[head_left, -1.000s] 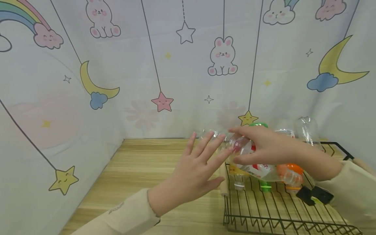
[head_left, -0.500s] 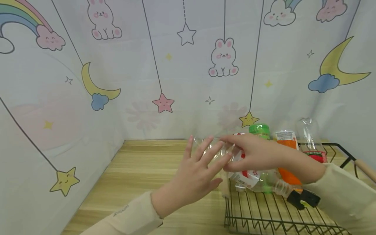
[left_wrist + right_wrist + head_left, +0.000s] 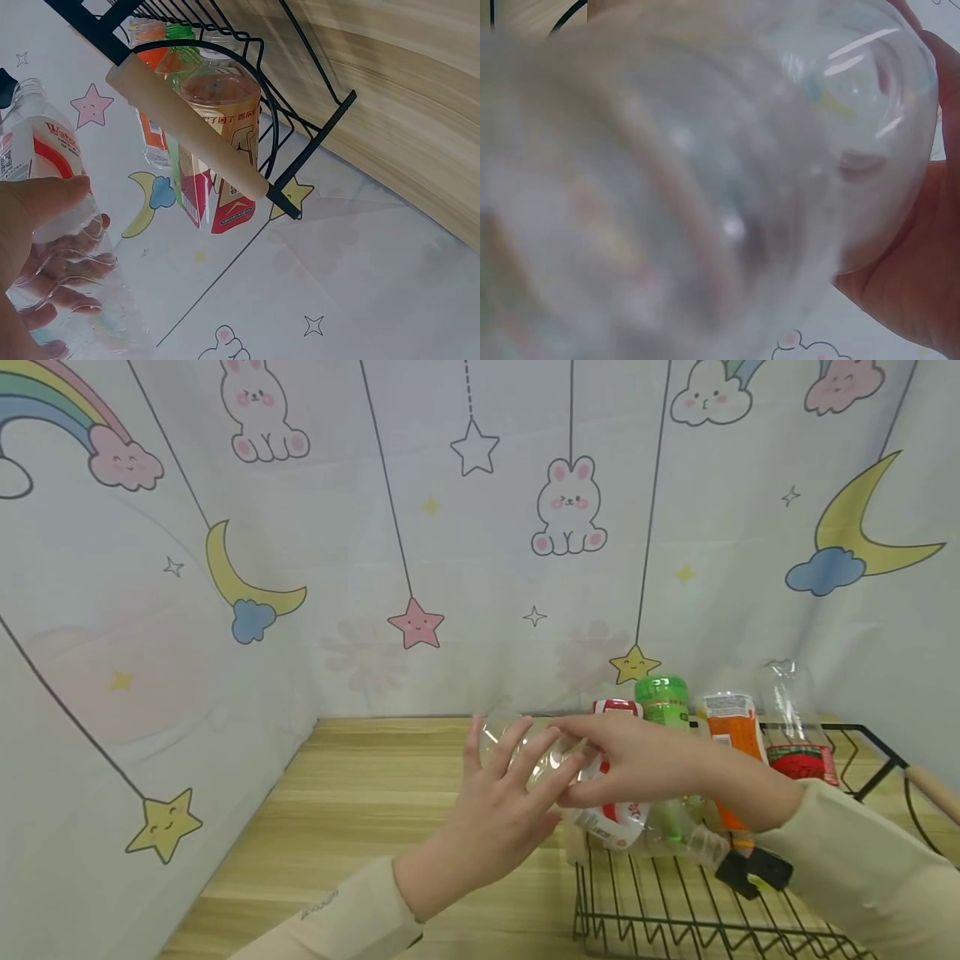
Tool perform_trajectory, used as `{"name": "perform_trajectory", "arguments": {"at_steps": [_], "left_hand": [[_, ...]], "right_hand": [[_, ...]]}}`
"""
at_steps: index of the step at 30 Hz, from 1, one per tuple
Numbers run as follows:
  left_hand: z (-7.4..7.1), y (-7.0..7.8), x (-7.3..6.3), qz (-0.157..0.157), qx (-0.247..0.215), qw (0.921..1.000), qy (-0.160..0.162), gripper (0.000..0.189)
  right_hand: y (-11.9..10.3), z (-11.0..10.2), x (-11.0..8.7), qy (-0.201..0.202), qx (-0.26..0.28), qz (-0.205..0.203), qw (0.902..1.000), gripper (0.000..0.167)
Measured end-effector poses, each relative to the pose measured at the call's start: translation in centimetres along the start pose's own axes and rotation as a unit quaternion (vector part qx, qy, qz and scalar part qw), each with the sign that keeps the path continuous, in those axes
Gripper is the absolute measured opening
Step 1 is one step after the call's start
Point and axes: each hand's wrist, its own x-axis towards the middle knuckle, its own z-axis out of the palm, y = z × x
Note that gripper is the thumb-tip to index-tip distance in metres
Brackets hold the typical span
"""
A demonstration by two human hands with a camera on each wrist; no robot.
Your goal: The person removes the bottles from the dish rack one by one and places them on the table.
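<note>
A clear plastic bottle (image 3: 618, 827) with a red and white label lies tilted between my hands, its neck toward the lower right. My right hand (image 3: 637, 760) grips it around the middle, the thumb nearer to me. Fingers of my left hand (image 3: 491, 814) wrap around the base end. In the left wrist view, thumb and fingers hold the bottle (image 3: 56, 150), the fingers showing through the plastic. The blurred clear plastic of the bottle (image 3: 705, 187) fills most of the right wrist view. A black wrist device (image 3: 753, 870) overlaps its neck in the head view.
A black wire rack (image 3: 675, 914) with wooden handles stands on the wooden table (image 3: 360, 793) at the right. It holds several bottles, among them a green one (image 3: 663, 702), an orange one (image 3: 733, 718) and a clear one with a red label (image 3: 798, 764). A printed cloth (image 3: 480, 543) hangs behind.
My right hand has moved left and slightly down, bringing the bottle's base end into my left hand. The left fingers have curled around it. More of the bottles in the rack show.
</note>
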Motion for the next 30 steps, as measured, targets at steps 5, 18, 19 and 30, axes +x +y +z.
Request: {"name": "perform_trajectory", "arguments": {"at_steps": [5,18,19,30], "left_hand": [[0.2,0.0,-0.2,-0.001,0.004,1.0000,0.008,0.079],[0.5,-0.2,-0.2,-0.004,0.004,1.0000,0.004,0.080],[0.5,-0.3,-0.2,-0.004,0.004,1.0000,0.005,0.079],[-0.4,-1.9,0.3,-0.030,0.020,0.9992,0.015,0.079]], "right_hand": [[0.0,0.2,0.2,-0.002,0.000,-0.001,1.0000,0.056],[0.3,0.3,0.4,0.004,-0.010,0.006,0.9999,0.064],[0.3,0.3,0.4,0.006,-0.012,0.007,0.9999,0.065],[0.2,-1.7,-0.9,0.064,-0.004,0.037,0.9973,0.084]]}}
